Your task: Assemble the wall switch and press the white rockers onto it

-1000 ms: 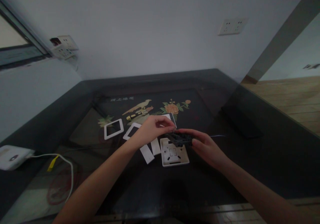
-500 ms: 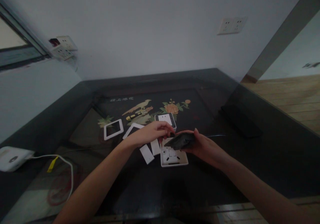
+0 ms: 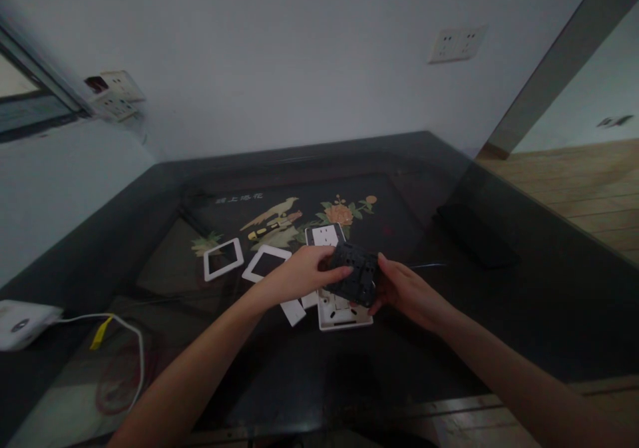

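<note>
The left hand (image 3: 310,271) and right hand (image 3: 405,293) pinch a black, apparently plastic module (image 3: 361,276).

I've got a dark, glossy table (image 3: 424,361), bird-and-flower picture (image 3: 273,214) in its top. Lying on it: white device (image 3: 24,321) at far left, with white cable (image 3: 127,317) and yellow tag (image 3: 101,332). Then a white frame (image 3: 224,271), a second white frame (image 3: 252,263) just beside it, white strips (image 3: 293,313) partly hidden from me, white socket unit (image 3: 323,235), shallow white box (image 3: 344,319) open side up. Right: flat black item (image 3: 476,238), can't identify.
</note>
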Demonstrator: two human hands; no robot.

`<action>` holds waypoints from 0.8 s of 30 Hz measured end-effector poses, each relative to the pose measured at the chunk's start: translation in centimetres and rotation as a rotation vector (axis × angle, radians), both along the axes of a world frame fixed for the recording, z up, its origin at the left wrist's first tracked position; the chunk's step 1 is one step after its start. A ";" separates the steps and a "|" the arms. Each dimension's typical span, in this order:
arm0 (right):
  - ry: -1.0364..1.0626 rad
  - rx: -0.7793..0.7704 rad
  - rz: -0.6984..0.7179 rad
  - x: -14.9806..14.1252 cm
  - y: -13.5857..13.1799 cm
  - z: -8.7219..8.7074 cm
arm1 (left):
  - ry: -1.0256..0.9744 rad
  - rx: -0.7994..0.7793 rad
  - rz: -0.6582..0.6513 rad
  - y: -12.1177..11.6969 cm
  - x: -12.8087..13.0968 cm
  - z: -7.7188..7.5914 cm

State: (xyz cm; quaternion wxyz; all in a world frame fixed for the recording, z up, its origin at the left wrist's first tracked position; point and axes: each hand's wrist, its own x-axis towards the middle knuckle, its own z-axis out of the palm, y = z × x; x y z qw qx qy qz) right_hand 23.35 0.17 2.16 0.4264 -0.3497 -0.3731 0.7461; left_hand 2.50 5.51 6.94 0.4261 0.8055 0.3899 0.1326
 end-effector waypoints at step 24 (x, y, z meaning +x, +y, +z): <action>-0.061 0.057 0.053 0.7 0.6 0.0 | -0.135 -0.038 -0.024 0.5 -0.4 0.8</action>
